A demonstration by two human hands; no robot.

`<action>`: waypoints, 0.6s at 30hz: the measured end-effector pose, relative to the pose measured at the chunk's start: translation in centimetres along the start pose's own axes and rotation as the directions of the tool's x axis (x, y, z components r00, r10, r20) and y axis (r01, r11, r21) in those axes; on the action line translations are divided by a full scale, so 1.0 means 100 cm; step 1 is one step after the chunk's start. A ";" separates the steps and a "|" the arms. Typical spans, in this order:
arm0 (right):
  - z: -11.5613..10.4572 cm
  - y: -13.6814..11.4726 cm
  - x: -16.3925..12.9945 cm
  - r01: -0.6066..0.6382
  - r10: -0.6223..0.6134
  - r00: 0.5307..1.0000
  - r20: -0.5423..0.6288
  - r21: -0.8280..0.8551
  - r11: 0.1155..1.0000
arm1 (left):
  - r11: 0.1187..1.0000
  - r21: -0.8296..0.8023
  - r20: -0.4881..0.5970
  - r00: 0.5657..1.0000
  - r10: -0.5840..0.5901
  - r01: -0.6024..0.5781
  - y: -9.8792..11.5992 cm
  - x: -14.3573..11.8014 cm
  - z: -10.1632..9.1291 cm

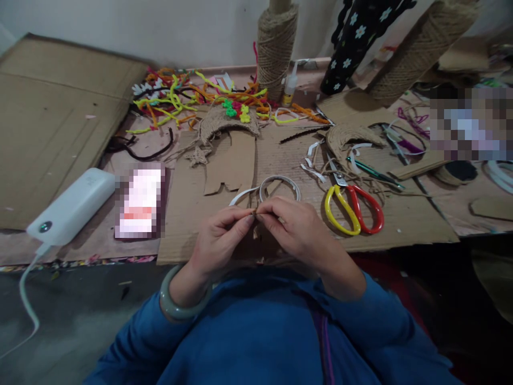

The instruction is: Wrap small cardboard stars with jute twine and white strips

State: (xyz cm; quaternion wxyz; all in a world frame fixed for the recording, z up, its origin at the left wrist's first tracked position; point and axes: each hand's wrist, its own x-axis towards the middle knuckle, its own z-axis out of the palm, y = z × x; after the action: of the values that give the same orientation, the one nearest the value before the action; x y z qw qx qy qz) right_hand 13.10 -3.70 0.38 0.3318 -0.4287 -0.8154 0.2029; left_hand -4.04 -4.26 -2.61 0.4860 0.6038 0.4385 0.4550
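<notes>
My left hand (218, 240) and my right hand (298, 230) meet fingertip to fingertip near the front edge of a cardboard sheet (417, 219), pinching a small brown piece (256, 216), probably jute cord or cardboard. A white ring of tape strip (279, 184) lies just beyond my fingers. A cut cardboard shape (232, 166) lies behind it. Scissors (352, 206) with one yellow and one red handle rest to the right of my right hand. I wear a pale green bangle (176, 305) on my left wrist.
A white power bank (72, 206) with a cable sits at the left. Colourful pipe cleaners (180, 99) pile up at the back. Two jute-wrapped posts (276, 48) (420, 51), a glue bottle (289, 88), a woven jute piece (224, 120) and a green tool (374, 171) stand around.
</notes>
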 end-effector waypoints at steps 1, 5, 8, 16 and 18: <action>0.000 -0.001 0.000 0.002 -0.002 1.000 0.003 -0.010 1.000 | 1.000 0.004 0.002 1.000 0.003 -0.003 0.000 0.000 0.000; 0.000 -0.001 0.000 -0.018 0.018 1.000 0.008 -0.010 1.000 | 1.000 0.015 -0.001 1.000 0.009 -0.009 0.000 0.000 -0.001; 0.000 0.000 -0.001 -0.061 0.060 0.998 0.010 0.049 0.997 | 1.000 0.007 -0.005 1.000 -0.007 0.007 -0.001 -0.001 -0.001; 0.001 0.001 -0.001 -0.138 0.137 0.990 0.021 0.173 0.975 | 0.999 -0.028 -0.007 1.000 -0.020 0.020 -0.003 -0.002 0.000; 0.001 0.001 -0.001 -0.147 0.146 0.989 0.021 0.175 0.973 | 0.999 -0.035 -0.011 0.999 -0.034 0.033 -0.004 -0.003 0.001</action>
State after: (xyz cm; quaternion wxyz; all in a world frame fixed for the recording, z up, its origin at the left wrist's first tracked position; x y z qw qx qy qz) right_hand 13.11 -3.78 0.20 0.3494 -0.4560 -0.7617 0.2997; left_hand -4.06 -4.46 -3.01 0.5014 0.5853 0.4434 0.4577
